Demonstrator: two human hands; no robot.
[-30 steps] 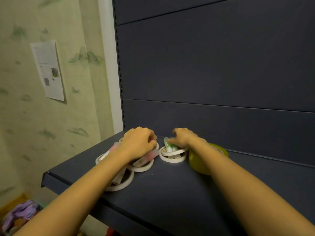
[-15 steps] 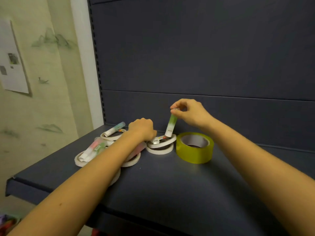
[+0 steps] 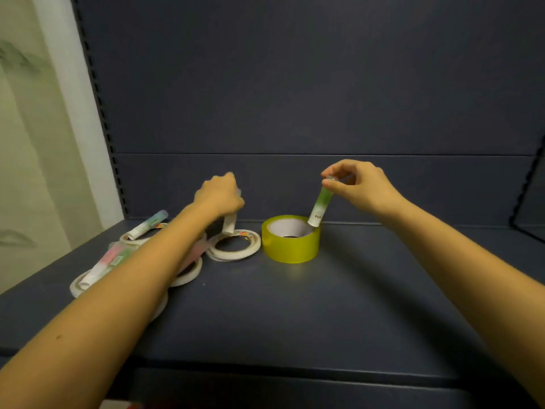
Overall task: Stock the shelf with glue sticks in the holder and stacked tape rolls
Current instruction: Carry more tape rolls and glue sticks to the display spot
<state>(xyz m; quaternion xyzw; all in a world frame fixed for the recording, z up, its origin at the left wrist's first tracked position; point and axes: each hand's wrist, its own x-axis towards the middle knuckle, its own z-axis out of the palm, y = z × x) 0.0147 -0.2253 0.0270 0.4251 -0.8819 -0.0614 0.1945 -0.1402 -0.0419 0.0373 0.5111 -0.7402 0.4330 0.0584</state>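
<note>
My right hand pinches the top of a green-and-white glue stick, whose lower end dips into the core of a wide yellow tape roll standing on the dark shelf. My left hand grips another glue stick just above a thin white tape roll. More thin white tape rolls lie at the left, partly hidden by my left forearm. On them lie a bluish-green glue stick and a pink one.
The shelf's dark back panel rises right behind the items. A slotted upright and a pale wall close off the left side. The shelf's front edge runs near the bottom of the view.
My right hand carried the green glue stick right, from above the white roll into the yellow roll. My left hand lifted off the rolls with a glue stick in its grip.
</note>
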